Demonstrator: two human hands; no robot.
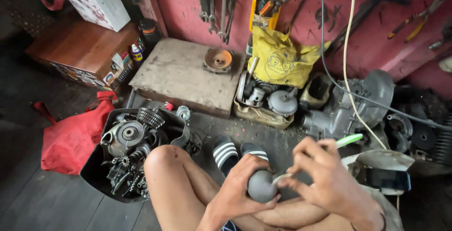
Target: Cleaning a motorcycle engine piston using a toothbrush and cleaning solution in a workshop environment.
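Two hands: left hand (238, 188), right hand (325, 174). One grey rounded metal part (262, 187), one green-handled tool (349, 140). Two striped slide sandals (226, 153). One black tub of engine parts (94, 174), one red cloth bag (70, 139), one yellow bag (280, 61), one wooden block (181, 75), two cables (348, 71)

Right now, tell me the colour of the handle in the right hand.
Light green; the handle pokes out above the right hand in the head view.
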